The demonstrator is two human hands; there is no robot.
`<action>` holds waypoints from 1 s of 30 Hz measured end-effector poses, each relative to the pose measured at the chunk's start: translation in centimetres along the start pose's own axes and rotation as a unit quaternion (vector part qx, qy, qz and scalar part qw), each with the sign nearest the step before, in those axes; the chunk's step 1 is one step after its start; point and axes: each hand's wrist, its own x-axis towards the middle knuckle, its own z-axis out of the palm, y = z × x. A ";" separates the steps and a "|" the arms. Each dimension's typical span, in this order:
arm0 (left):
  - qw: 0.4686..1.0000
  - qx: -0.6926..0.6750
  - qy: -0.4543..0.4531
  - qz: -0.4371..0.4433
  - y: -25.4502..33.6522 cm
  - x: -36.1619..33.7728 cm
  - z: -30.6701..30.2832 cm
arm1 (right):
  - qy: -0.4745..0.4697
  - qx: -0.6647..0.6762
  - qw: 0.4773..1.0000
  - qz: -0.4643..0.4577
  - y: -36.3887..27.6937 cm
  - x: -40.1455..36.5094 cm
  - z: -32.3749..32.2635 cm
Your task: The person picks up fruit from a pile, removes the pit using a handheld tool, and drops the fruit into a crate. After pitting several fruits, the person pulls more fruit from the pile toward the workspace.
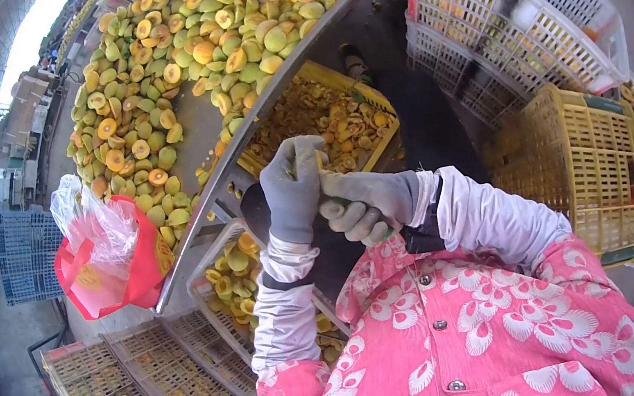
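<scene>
Pink patterned garment (437, 328) fronts the gloved left hand (292, 189) and right hand (371, 202), touching, fingers curled inward, any clamped item indeterminable; halved fruits (275, 39) lie heaped on the table (192, 114).

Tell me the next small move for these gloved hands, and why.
Probably ease the right hand slightly away from the left hand: the two meet closely, the right fingers are curled, and whatever they grasp is mostly hidden, so a small gap should expose it. The yellow crate of fruit pieces lies just beyond.
</scene>
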 end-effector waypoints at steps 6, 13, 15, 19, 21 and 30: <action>0.843 -0.531 -0.062 -0.062 -1.2 -0.3 2.1 | -0.125 0.067 0.990 -0.005 -0.6 1.5 -1.1; 0.967 -0.170 0.191 0.013 -4.5 1.1 2.2 | 0.220 -0.194 0.944 -0.150 -1.8 2.1 -1.3; 0.978 -0.047 0.192 0.060 -3.4 0.7 1.9 | 0.430 -0.503 0.711 -0.236 -1.6 3.5 -2.0; 0.972 -0.126 0.190 0.055 -3.6 1.2 1.9 | 0.446 -0.637 0.577 -0.249 -1.3 4.4 -2.8; 0.958 -0.217 0.189 0.017 -4.1 1.3 2.3 | 0.470 -0.646 0.561 -0.219 -1.1 5.2 -3.2; 0.917 0.099 0.384 -0.034 -4.1 -4.7 -4.6 | 0.576 -0.569 0.576 -0.115 -1.9 8.0 -15.8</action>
